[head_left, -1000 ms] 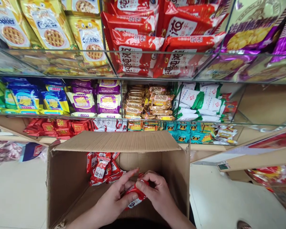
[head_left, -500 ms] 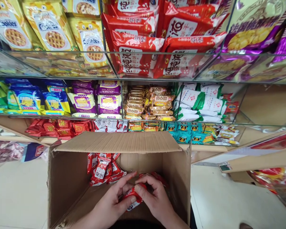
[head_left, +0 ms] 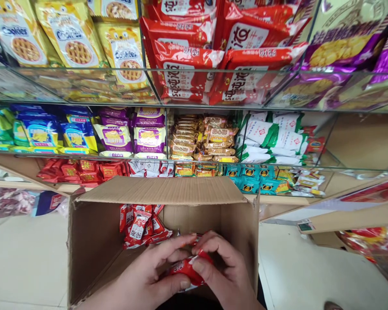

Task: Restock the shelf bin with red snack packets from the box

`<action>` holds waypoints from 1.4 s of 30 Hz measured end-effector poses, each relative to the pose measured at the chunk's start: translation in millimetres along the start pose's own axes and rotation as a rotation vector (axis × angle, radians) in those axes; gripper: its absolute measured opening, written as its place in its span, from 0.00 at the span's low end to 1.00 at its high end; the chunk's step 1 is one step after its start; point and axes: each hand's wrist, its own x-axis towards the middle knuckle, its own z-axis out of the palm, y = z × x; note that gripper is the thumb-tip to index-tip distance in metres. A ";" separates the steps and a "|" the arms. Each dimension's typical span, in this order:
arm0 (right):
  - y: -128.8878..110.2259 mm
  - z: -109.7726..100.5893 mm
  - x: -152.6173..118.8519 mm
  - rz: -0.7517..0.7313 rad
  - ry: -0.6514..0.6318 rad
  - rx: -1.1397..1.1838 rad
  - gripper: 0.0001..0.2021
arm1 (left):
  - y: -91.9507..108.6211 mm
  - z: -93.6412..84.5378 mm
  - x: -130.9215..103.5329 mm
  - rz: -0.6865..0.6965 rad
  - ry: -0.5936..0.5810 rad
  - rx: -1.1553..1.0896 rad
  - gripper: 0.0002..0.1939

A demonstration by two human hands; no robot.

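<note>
Over the open cardboard box (head_left: 161, 190), both of my hands are closed round a small red packet (head_left: 189, 270). My left hand (head_left: 155, 269) grips its left side, with the thumb along the lower edge. On the right, my right hand (head_left: 224, 267) pinches the packet between thumb and fingers. Fingers cover parts of the wrapper. A pile of similar red and white packets (head_left: 138, 227) lies inside the box at the back left. More red wrapping shows just behind my fingertips, mostly hidden.
Glass-fronted shelves (head_left: 168, 88) hold yellow cookie bags (head_left: 73, 38), large red bags (head_left: 184, 64) and smaller snacks. Right of the box, a wooden shelf edge (head_left: 352, 215) juts out above the pale floor (head_left: 297, 267). Red packages (head_left: 371, 241) lie at the far right.
Both hands have risen a little towards the camera, the right one also shifting right, with the red packet still between them. The packet has turned slightly.
</note>
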 end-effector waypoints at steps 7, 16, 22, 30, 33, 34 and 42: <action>-6.0 7.2 -7.9 0.068 0.045 0.058 0.25 | 32.0 10.0 4.7 0.200 0.258 -0.008 0.27; -30.0 -6.2 -0.5 -0.155 0.027 -0.319 0.13 | 61.1 -7.1 7.2 0.403 0.301 0.198 0.15; -35.7 -10.1 -0.1 -0.092 0.157 -0.242 0.12 | 65.6 -11.2 9.0 0.342 0.342 0.068 0.07; -34.8 -7.6 0.8 -0.134 0.232 -0.294 0.12 | 68.5 -21.5 11.6 0.287 0.345 0.167 0.05; -31.7 -8.1 3.6 -0.152 0.248 -0.309 0.13 | 70.2 -24.2 16.5 0.289 0.355 0.110 0.05; -30.5 -9.3 5.3 -0.157 0.233 -0.311 0.14 | 71.1 -25.7 18.4 0.289 0.358 0.099 0.06; -46.0 -21.4 47.9 -0.271 0.209 -0.301 0.21 | 102.3 -47.6 48.3 0.327 0.335 0.146 0.07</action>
